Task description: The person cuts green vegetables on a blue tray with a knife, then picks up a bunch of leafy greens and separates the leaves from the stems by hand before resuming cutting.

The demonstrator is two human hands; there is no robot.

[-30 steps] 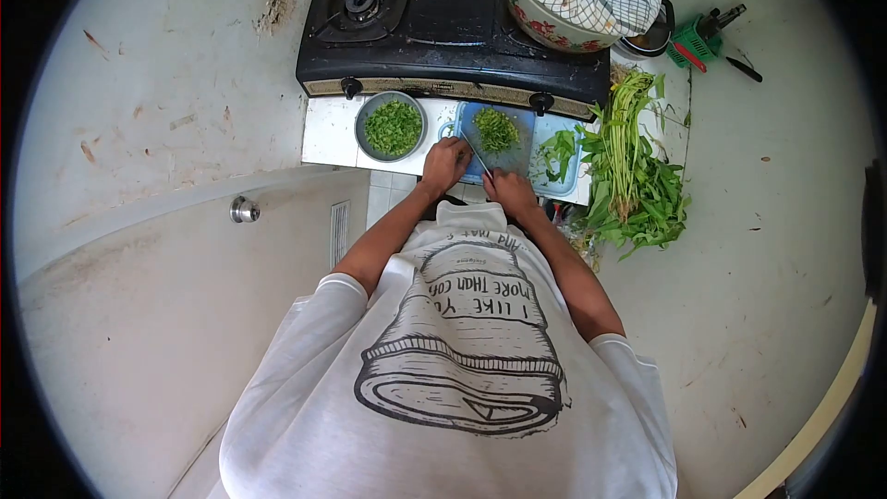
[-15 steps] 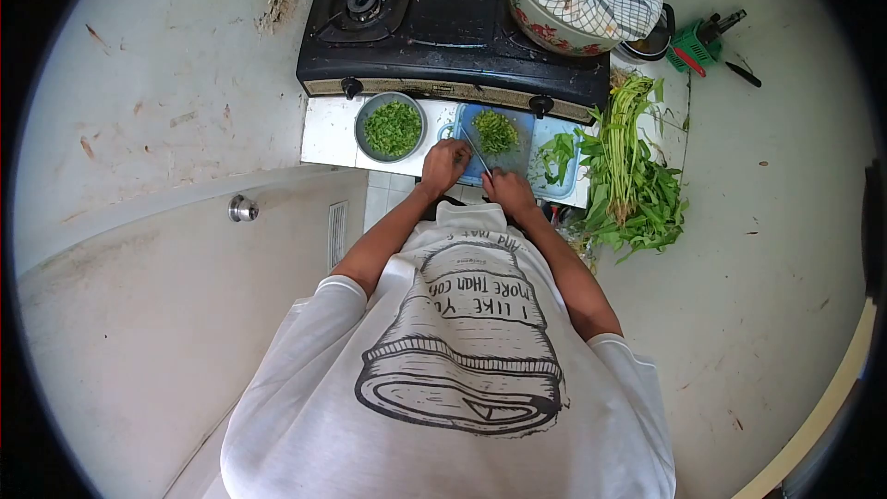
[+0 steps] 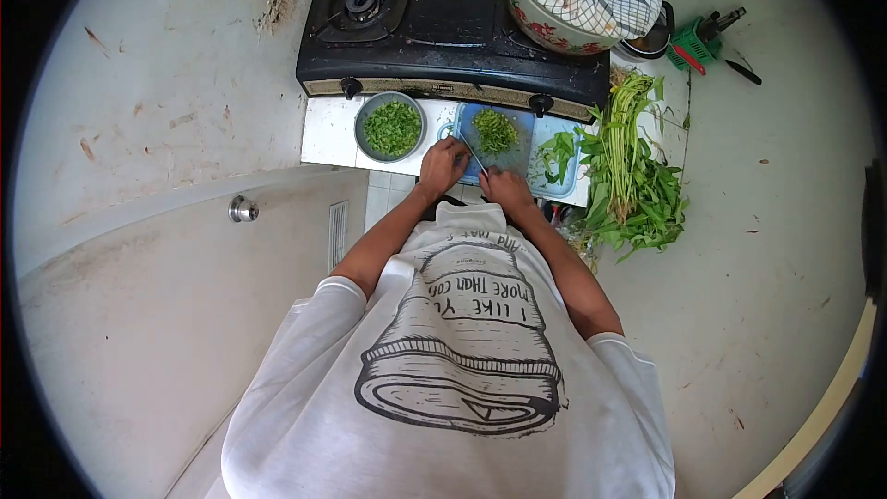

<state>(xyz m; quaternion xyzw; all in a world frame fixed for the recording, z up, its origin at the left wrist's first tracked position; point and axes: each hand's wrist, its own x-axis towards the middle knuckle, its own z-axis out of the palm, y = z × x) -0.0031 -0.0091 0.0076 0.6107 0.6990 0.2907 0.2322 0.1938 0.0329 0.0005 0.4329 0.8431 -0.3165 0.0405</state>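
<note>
My right hand (image 3: 507,188) is closed around the handle of a knife (image 3: 474,154), whose blade slants up and left over the blue cutting board (image 3: 524,150). Beside the blade, at the board's left edge, my left hand (image 3: 445,164) has its fingers curled together; what they hold, if anything, is hidden. Finely chopped green stems (image 3: 496,131) lie in a pile on the board, just beyond the blade. To the left stands a grey bowl (image 3: 361,142) filled with chopped greens (image 3: 393,127). Loose leaves (image 3: 557,155) rest on the right, on a light blue tray (image 3: 560,190).
A bunch of long-stemmed leafy greens (image 3: 631,162) hangs over the counter's right side. Behind the board is a black gas stove (image 3: 453,46) bearing a cloth-covered floral pot (image 3: 554,37). A green basket (image 3: 691,42) with utensils stands at the far right.
My left hand has shifted very slightly left, and the knife and right hand have moved a tiny amount. The bowl, board and chopped pile look the same.
</note>
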